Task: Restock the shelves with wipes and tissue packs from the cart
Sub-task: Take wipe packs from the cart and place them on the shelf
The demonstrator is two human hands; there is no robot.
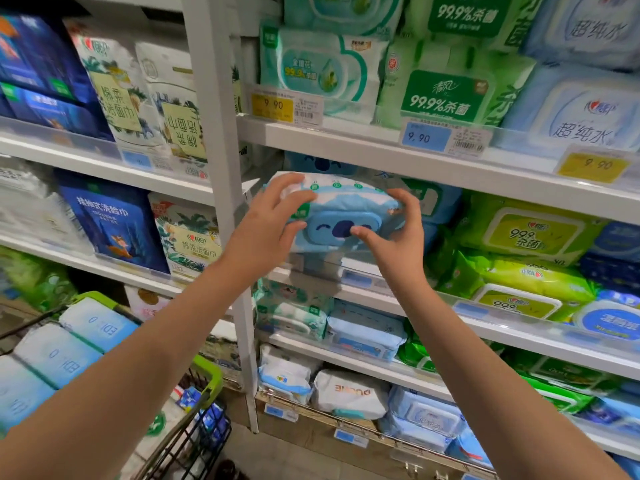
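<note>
A blue wipes pack with a koala face on its lid (341, 216) is held at the front of the second shelf (450, 174), just right of the white upright post. My left hand (273, 220) grips its left end, fingers curled over the top edge. My right hand (398, 230) grips its right end, thumb on the lid. Another blue koala pack (318, 164) shows behind it. At the lower left stands the cart (204, 386) with a green rim, holding several pale blue tissue packs (62, 355).
Green 99.9% wipes packs (526, 233) fill the same shelf to the right. Above are teal, green and blue wipes with 9.90 price tags (273, 105). The left bay holds dark blue boxes (114, 220) and white cotton-towel packs. Lower shelves carry more wipes.
</note>
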